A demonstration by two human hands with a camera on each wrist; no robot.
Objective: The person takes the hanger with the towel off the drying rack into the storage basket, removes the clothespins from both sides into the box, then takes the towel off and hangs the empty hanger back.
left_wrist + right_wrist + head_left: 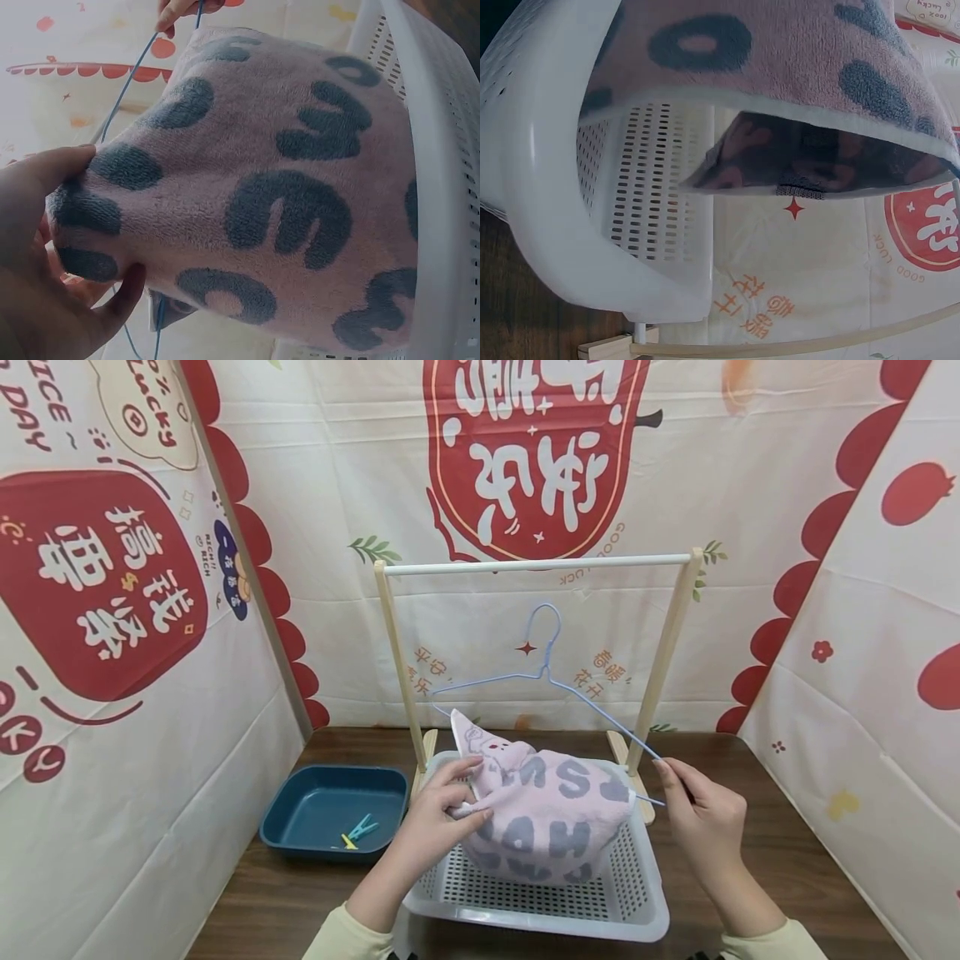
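Note:
A pink towel [555, 814] with grey letters hangs over the lower bar of a blue wire hanger [545, 670], its bottom reaching into the white basket [536, 920]. My left hand [442, 810] grips the towel's left part, thumb on the near side; in the left wrist view the left hand [45, 240] bunches the cloth between thumb and fingers. At the hanger's right corner, my right hand [705, 818] pinches the wire. The right wrist view shows the towel [780, 67] folded, its white edge [795, 112] loose; no right fingers appear there.
Behind the basket stands a wooden rack with a white rod [540, 564]. A dark blue tray [300, 810] holds a teal clothespin [363, 827] and a yellow one [348, 842] at the left. Printed cloth walls enclose the brown table [772, 860].

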